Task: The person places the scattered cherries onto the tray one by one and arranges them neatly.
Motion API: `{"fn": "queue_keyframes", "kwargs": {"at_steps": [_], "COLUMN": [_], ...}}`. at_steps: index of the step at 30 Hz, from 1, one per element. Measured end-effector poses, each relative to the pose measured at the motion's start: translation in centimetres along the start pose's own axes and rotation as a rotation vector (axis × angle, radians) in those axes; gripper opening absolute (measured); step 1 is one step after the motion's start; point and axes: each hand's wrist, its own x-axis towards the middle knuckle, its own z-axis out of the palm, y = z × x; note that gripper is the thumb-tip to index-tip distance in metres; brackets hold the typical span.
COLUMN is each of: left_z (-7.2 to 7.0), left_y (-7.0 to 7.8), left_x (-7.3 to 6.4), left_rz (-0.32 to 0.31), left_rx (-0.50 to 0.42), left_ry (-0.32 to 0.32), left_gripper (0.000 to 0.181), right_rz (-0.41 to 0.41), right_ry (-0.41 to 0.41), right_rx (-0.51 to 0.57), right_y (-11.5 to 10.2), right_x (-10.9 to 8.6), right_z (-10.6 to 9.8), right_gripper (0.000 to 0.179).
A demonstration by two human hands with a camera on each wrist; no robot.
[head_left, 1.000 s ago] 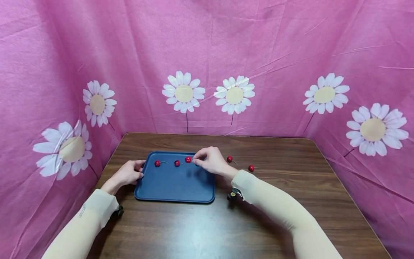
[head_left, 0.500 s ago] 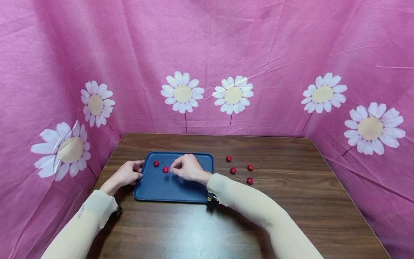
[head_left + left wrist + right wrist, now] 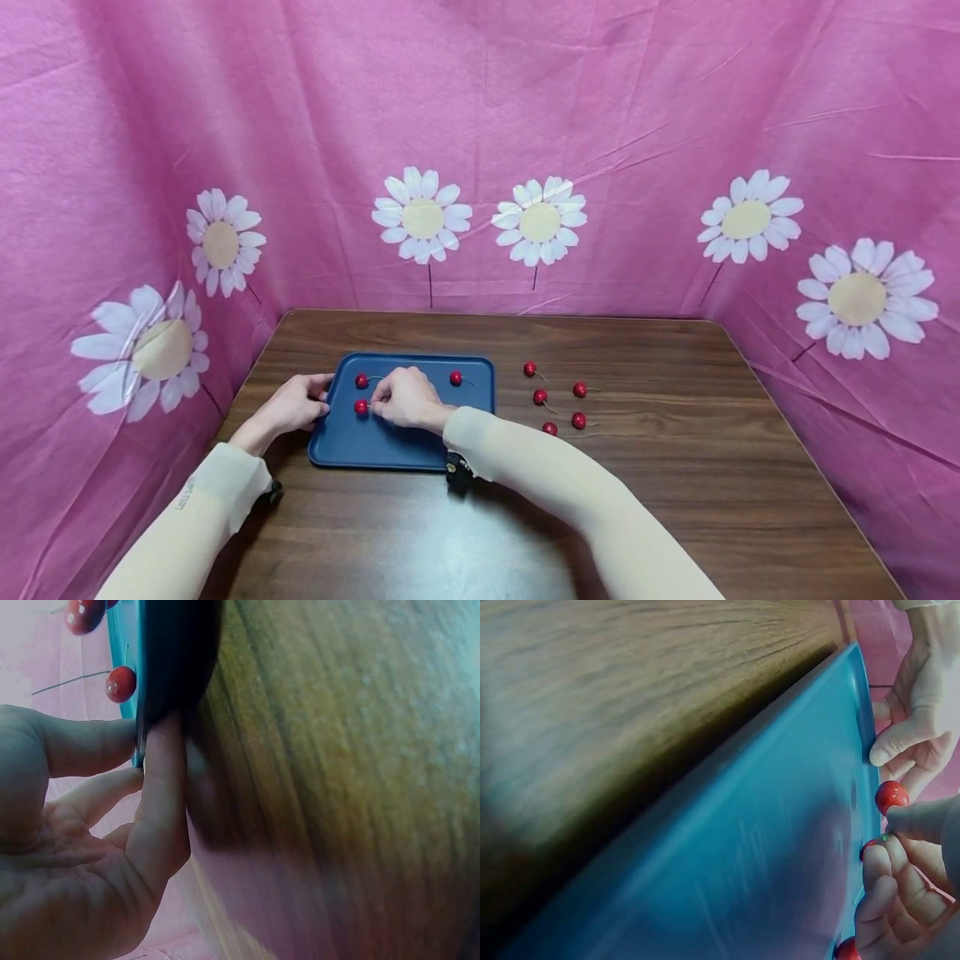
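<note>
My left hand [image 3: 296, 402] grips the left edge of a dark blue tray [image 3: 352, 446]. The left wrist view has its thumb on one face of the rim and fingers [image 3: 161, 787] against the other. Over the tray's left part, my right hand [image 3: 407, 398] pinches the stem of a red cherry [image 3: 362, 407], whose fruit hangs just left of the fingertips. Slightly farther back sits a second cherry [image 3: 362, 381], its stem pointing right. Another cherry [image 3: 456, 378] lies near the tray's back right corner. My right hand hides part of the tray's middle.
Several more cherries, among them one [image 3: 530, 368] at the back and one [image 3: 579, 420] nearer, lie to the right of the tray on the brown wooden table [image 3: 675, 467]. A pink curtain [image 3: 480, 100] with printed daisies surrounds the table's back and sides.
My right hand has moved left and a little nearer across the tray, carrying the cherry by its stem. The left hand keeps its grip on the tray's edge.
</note>
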Motion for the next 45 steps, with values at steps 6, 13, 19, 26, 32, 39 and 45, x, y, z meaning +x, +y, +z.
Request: {"fn": "queue_keyframes", "kwargs": {"at_steps": [6,13,19,26,32,39,45], "left_z": [0.0,0.1,0.0,0.2,0.1,0.1,0.1], "left_y": [0.0,0.2,0.2,0.1,0.0,0.1,0.0], "left_x": [-0.1,-0.2,-0.1,0.0,-0.1,-0.1,-0.2], "left_rz": [0.009,0.009,0.007,0.01,0.009,0.003,0.018], "left_rx": [-0.003,-0.006,-0.011,-0.017,-0.017,-0.015,-0.017], "left_ry": [0.012,0.012,0.007,0.008,0.008,0.01,0.017], "left_gripper": [0.072,0.072,0.073,0.073,0.073,0.072,0.072], "right_rz": [0.045,0.12,0.138,0.155,0.158,0.162,0.152], "right_ry": [-0.009,-0.013,-0.008,-0.012,-0.013,-0.01,-0.017], "right_rx": [-0.01,-0.009,-0.012,-0.023,-0.026,-0.031,-0.034], "right_y": [-0.4,-0.5,-0.6,-0.4,-0.6,-0.7,-0.6], "right_x": [0.5,0.6,1.0,1.2,1.2,1.1,1.2], "right_z": [0.7,1.4,1.7,1.8,1.7,1.8,1.9], "right_gripper": [0.014,0.011,0.012,0.01,0.01,0.01,0.01]}}
